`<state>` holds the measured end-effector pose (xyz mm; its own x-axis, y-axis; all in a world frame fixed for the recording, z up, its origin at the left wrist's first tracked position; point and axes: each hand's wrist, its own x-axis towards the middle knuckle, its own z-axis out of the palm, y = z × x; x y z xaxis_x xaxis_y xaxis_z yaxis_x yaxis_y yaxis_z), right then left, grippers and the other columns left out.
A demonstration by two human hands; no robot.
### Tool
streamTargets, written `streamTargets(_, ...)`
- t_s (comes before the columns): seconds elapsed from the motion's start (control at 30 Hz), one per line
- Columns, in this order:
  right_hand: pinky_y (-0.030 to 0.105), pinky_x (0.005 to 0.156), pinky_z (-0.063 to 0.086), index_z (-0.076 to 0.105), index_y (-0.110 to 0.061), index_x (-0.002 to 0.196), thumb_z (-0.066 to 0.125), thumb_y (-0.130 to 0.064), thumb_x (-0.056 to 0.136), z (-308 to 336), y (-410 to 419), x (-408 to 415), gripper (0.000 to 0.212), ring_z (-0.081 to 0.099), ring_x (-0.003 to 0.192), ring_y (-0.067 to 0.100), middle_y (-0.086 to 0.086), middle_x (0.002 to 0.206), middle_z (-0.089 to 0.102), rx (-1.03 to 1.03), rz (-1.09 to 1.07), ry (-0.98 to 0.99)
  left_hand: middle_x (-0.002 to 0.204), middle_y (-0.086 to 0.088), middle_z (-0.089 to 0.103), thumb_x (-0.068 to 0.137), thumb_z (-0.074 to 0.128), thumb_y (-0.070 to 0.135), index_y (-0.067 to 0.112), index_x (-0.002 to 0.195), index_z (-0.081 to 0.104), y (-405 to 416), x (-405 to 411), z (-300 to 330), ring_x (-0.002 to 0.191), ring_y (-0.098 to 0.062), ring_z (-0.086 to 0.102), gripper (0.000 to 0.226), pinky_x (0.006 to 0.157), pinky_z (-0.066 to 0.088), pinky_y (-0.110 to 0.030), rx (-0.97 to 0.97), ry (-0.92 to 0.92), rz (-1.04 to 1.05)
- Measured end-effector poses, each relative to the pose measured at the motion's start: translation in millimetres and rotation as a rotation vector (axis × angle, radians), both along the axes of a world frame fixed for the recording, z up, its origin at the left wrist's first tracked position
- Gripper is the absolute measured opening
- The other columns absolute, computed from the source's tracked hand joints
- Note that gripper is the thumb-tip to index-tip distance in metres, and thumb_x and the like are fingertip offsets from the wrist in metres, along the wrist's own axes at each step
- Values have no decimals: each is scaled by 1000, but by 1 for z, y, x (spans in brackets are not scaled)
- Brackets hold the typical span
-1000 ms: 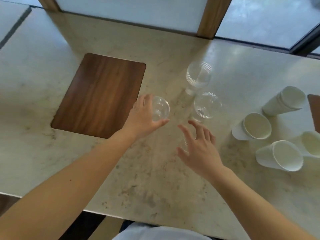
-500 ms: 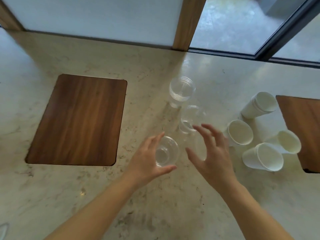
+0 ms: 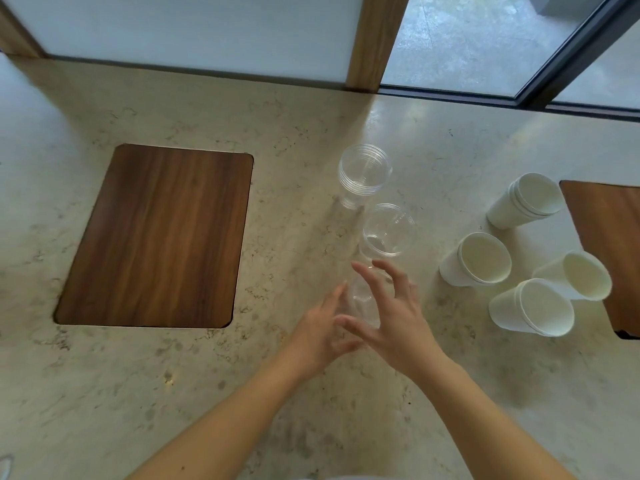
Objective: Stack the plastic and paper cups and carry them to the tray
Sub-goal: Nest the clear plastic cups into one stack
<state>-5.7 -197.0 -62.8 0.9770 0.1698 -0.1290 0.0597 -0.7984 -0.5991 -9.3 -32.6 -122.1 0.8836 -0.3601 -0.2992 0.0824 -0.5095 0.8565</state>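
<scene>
- Head view looks down on a pale marbled worktop (image 3: 173, 393) with both bare forearms reaching in from the bottom edge.
- Left hand (image 3: 320, 332) has its fingers wrapped round a clear plastic cup (image 3: 362, 303) — the cup lies between the two hands, near the middle of the worktop.
- Right hand (image 3: 394, 323) is spread, fingers apart and curved over the same cup from the right; whether they touch it cannot be told, as the clear plastic is hard to make out there.
- Just beyond the hands stands a second clear cup (image 3: 386, 230), upright, mouth open to the camera.
- Beyond that one stands a nested stack of clear cups (image 3: 363, 171), several rims showing one inside another.
- To the right, well apart from the clear ones, sit four groups of white paper cups: a far stack (image 3: 526, 200), a middle-left stack (image 3: 476, 259), a near stack (image 3: 531, 306) and a single-looking cup (image 3: 575, 277) — all appear tilted in this wide-angle view.
- A dark wooden tray (image 3: 156, 237) lies flat at the left of the worktop, nothing on it.
- A second wooden panel (image 3: 613, 237) shows at the right edge, beside the paper cups.
</scene>
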Motion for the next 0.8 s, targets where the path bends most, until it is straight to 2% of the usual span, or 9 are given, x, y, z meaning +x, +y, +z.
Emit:
streamTargets(0.1,30,99,34,31,-57,144,72,-61,78,-6,-13,-2,78,32,133,13,-21,148,21,113,-99,-7,149,3,51,90,75,22,22,154,35,10,4,-2,135,-15,50,75,111,43,-37,53,-153,10)
streamTargets(0.2,41,105,45,36,-49,144,76,-47,82,-12,-24,-9,74,39,132,14,-11,144,27,261,-253,20,138,2,57,91,73,21,17,144,47,11,33,12,126,-14,55,60,103,49,-34,45,-267,115)
streamTargets(0.33,46,100,51,35,-56,141,72,-59,75,-11,-34,-24,76,51,118,12,-9,140,31,376,-384,109,142,6,51,75,84,46,23,148,39,-15,80,32,126,-4,49,89,99,43,-21,-26,-263,92)
streamTargets(0.43,42,99,51,36,-47,147,72,-62,78,2,-43,-30,80,53,117,9,-6,141,35,363,-464,-8,156,1,38,67,92,45,20,156,24,-42,105,33,140,-10,38,115,112,34,-27,-73,-175,65)
streamTargets(0.5,35,107,44,35,-39,151,68,-59,79,17,-51,-27,81,49,126,14,-4,143,35,348,-477,-106,156,-3,39,65,95,38,18,157,20,-57,114,29,142,-16,38,120,114,34,-35,-71,-161,85)
streamTargets(0.6,14,108,33,31,-31,154,67,-50,82,42,-60,-10,84,36,138,13,0,146,32,326,-453,-243,141,1,53,65,94,36,24,151,28,-69,117,24,125,-18,55,109,101,47,-43,-55,-200,166)
streamTargets(0.63,19,107,37,30,-27,155,68,-47,82,49,-61,-3,84,34,139,13,1,147,30,322,-445,-284,137,3,55,63,93,38,26,149,30,-71,116,22,119,-19,59,107,95,51,-44,-59,-209,181)
streamTargets(0.73,49,103,46,31,-28,155,72,-38,82,56,-57,22,84,33,138,20,0,150,26,277,-430,-343,130,12,57,60,92,45,28,144,33,-70,107,17,118,-13,59,104,90,54,-39,-75,-237,170)
streamTargets(0.8,45,105,41,32,-33,154,73,-38,82,49,-52,37,83,33,135,24,0,152,25,171,-385,-306,126,25,54,59,88,54,33,141,34,-69,100,16,115,-7,58,100,89,49,-30,-39,-203,174)
